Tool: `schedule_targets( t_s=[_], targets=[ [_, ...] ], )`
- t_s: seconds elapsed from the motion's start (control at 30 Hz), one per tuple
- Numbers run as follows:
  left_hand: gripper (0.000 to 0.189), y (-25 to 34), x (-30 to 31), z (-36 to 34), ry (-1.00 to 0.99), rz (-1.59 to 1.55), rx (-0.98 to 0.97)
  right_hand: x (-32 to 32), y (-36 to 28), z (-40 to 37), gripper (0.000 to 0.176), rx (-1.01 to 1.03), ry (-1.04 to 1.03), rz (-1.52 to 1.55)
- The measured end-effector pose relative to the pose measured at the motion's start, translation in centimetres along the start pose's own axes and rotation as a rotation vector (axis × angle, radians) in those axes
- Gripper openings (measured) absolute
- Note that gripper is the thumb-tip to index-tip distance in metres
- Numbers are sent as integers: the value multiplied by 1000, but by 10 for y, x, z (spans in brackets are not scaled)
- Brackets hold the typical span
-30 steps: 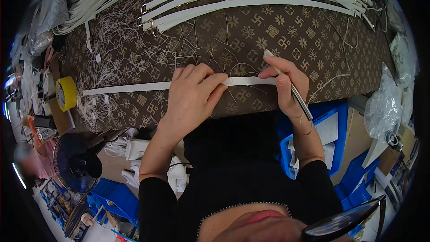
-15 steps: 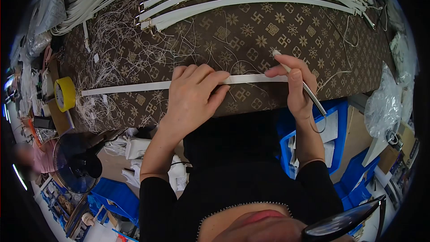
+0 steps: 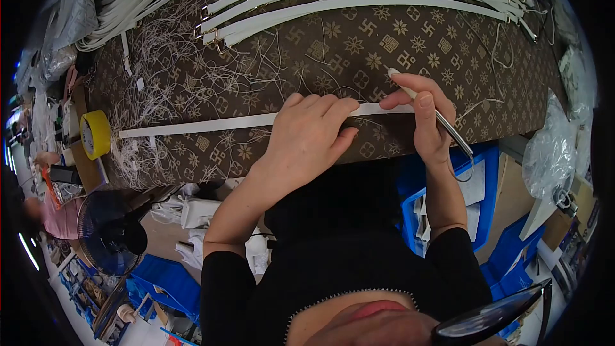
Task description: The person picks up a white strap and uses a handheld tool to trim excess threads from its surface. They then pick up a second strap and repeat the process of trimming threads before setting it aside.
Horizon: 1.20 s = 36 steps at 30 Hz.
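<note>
A long white strap lies across the patterned brown cloth near the table's front edge. My left hand rests over its middle, with the fingers bent onto the strap and the thumb at its near side. At the strap's right part is my right hand, closed round a pen-like tool with a pale front part and a metal rear end. A thin cord hangs in a loop from that metal end. The right fingertips are beside the strap; whether they pinch it too is unclear.
White straps with buckles lie along the far side, and more are piled far left. Loose threads cover the left cloth. Yellow tape, a fan, blue bins and another person are around.
My left hand has slid to the right along the strap, so more of the strap shows on its left. My right hand has hardly moved and still holds the tool.
</note>
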<state>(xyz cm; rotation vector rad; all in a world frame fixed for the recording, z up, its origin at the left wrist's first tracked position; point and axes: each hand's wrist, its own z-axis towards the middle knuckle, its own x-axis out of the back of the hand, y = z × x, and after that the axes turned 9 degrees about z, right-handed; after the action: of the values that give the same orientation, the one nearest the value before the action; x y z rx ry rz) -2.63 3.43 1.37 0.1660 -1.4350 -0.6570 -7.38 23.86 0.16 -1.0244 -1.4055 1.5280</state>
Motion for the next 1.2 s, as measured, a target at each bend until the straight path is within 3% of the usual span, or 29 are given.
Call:
schedule_targets(
  t_s=[0.1, 0.37, 0.5, 0.7, 0.8, 0.87, 0.97, 1.1, 1.2],
  targets=[
    [28, -2, -5, 4, -69, 34, 6, 0, -1, 2, 40, 12, -5, -68],
    [16, -8, -18, 3, 108, 210, -217, 0, 0, 4, 38, 33, -9, -84],
    [15, -9, -20, 4, 129, 195, -234, 0, 0, 3, 38, 38, -1, -89],
    [13, -14, -5, 4, 36, -43, -73, 1, 4, 2, 43, 80, 42, -51],
    [13, -18, -3, 5, 12, -158, -25, 6, 11, -1, 56, 186, 9, -128],
    [14, -19, 0, 6, -42, -162, -26, 5, 8, -12, 35, 295, 83, 17],
    [12, -20, 3, 7, -59, -177, -26, 2, 1, -33, 23, 209, 66, -21],
    [11, -22, 4, 9, -82, -204, -16, -15, 3, -49, 24, 57, 33, -106],
    [10, -22, 7, 9, -101, -212, -19, -22, 5, -49, 21, 103, 26, -180]
  ],
)
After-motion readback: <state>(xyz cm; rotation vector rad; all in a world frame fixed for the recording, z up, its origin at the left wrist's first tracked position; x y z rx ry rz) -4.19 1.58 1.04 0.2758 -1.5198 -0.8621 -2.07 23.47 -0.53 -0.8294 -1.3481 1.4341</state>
